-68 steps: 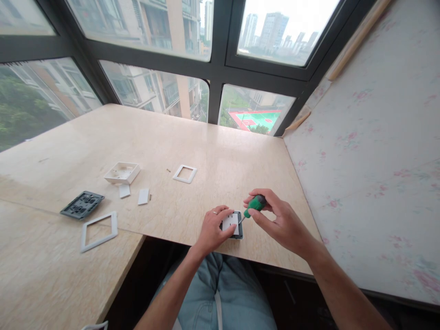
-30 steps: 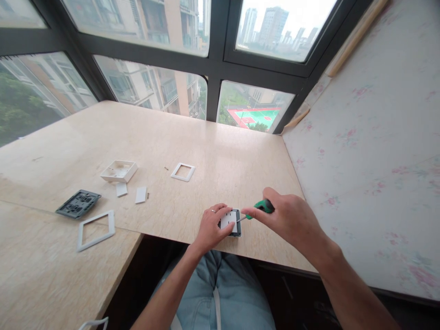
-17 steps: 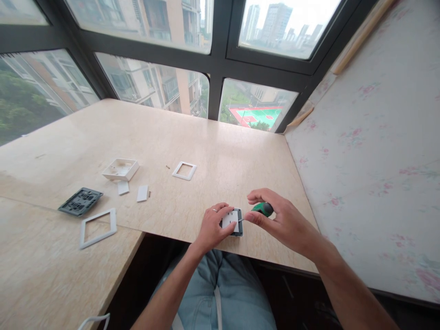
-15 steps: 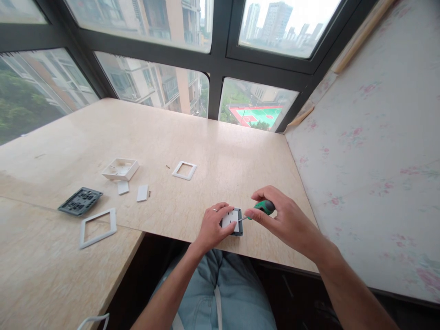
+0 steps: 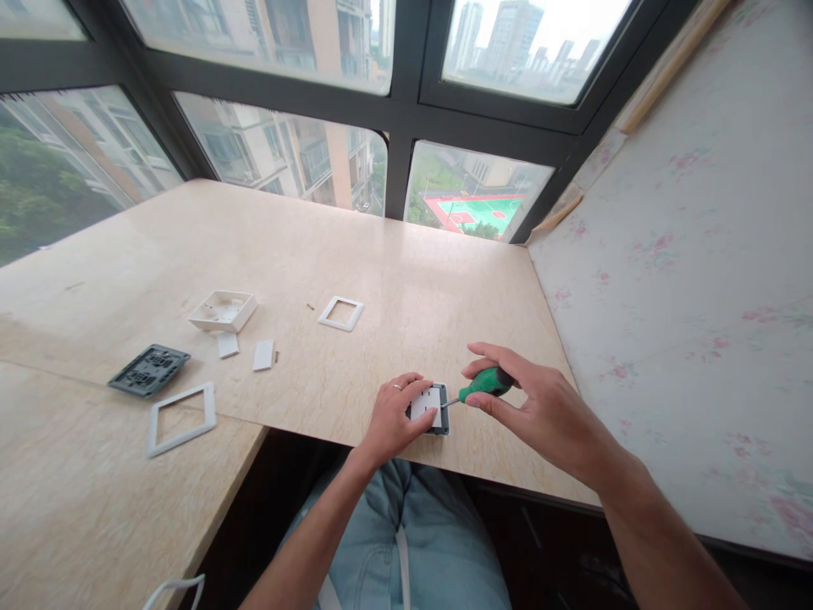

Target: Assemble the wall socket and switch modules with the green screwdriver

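Both grips hold: left hand [image 5: 395, 419] half-curled over a slot-marked white socket [image 5: 423, 407], right hand [image 5: 547, 409] closed round a green screwdriver [image 5: 479, 385].

1. And the right hand [image 5: 539, 411] is out wider to the right than two seconds back!
2. With it goes the green screwdriver [image 5: 488, 383], leaning flatter now, its handle farther from the socket piece [image 5: 444, 419].
3. More metal shaft [image 5: 451, 402] on show than moments ago!
4. New grip, too: fingers curled in a second ago, now stretched over the handle, thumb drawn back.
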A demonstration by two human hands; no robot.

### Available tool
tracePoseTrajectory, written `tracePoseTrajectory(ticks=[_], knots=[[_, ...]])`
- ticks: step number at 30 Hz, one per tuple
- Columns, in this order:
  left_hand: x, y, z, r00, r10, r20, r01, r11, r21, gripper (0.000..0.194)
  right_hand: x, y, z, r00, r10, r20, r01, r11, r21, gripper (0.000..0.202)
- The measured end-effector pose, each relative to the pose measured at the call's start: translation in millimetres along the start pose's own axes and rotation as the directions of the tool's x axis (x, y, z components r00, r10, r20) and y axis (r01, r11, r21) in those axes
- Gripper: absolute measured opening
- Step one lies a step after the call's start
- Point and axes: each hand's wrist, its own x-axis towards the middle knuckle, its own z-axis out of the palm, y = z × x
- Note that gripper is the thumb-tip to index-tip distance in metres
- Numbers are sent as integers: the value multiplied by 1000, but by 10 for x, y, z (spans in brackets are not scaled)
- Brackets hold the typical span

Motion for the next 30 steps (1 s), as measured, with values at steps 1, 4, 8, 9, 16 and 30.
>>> tracePoseTrajectory(ticks=[1,4,8,9,16,30], knots=[[1,1,-2,1000,0,2,0,1000,-1,38,-2,4,-3,999,-15,31,14,1000,27,44],[5,5,-8,1000,0,9,0,1000,-5,38,-1,19,-11,990,-84,110,73,992,102,47],[10,13,-16,1000,-4,20,4,1000,-6,38,25,20,-24,986,-112,127,96,988,124,51],[10,15,-17,1000,-5,21,5,1000,-5,39,33,17,-26,985,-113,131,97,988,119,50],[8,13,-18,1000,-2,22,2,1000,-5,38,75,18,30,997,-76,-5,75,990,-118,39],[5,3,-9,1000,8,16,-8,1000,9,38,51,-107,-111,939,-230,256,266,957,-118,23]])
